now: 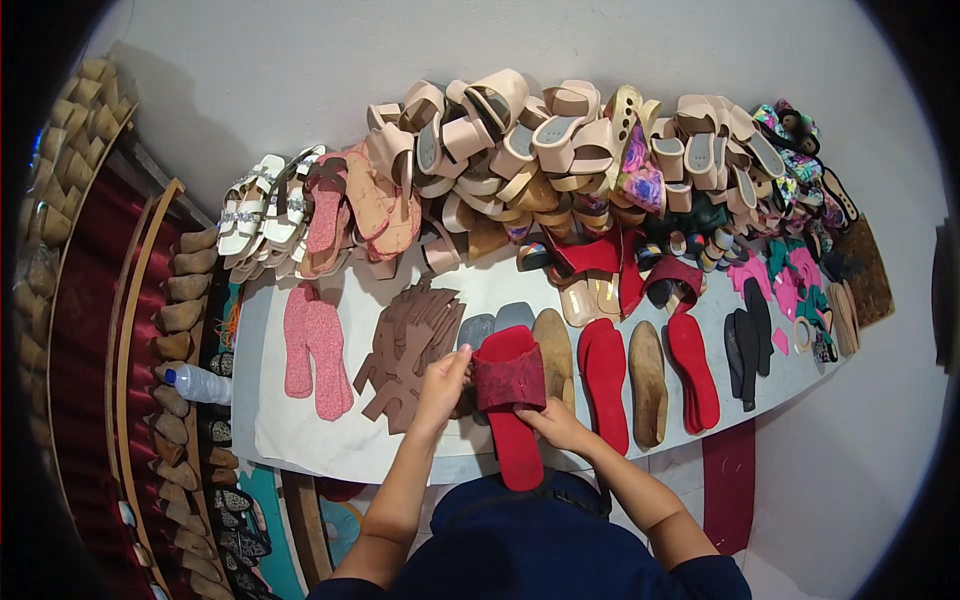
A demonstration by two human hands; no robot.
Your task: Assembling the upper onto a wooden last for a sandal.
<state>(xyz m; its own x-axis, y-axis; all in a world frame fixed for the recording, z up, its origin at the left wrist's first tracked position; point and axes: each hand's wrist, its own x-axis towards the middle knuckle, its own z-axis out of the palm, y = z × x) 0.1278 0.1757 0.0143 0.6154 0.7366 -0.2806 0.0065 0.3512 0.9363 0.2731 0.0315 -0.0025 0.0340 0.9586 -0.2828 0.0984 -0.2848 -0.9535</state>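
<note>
Between my hands, over the table's near edge, is a red slipper (515,452) with a wide dark red patterned strap (510,382) across its front. My left hand (447,378) grips the strap's left side, fingers closed. The right hand (555,422) pinches the slipper at the strap's lower right edge, its thumb on the strap. Just beyond lie a wooden shoe last (553,345), partly hidden by the slipper, and grey sole pieces (514,316). To the right are a pair of red soles (604,385), another wooden last (649,390) and more red soles (693,375).
A heap of beige heeled sandals (500,140) lines the table's back. Brown cut strips (410,345) and pink soles (318,350) lie left; black soles (741,350) lie right. Racks of wooden lasts (182,317) and a water bottle (200,384) stand left of the table (380,455).
</note>
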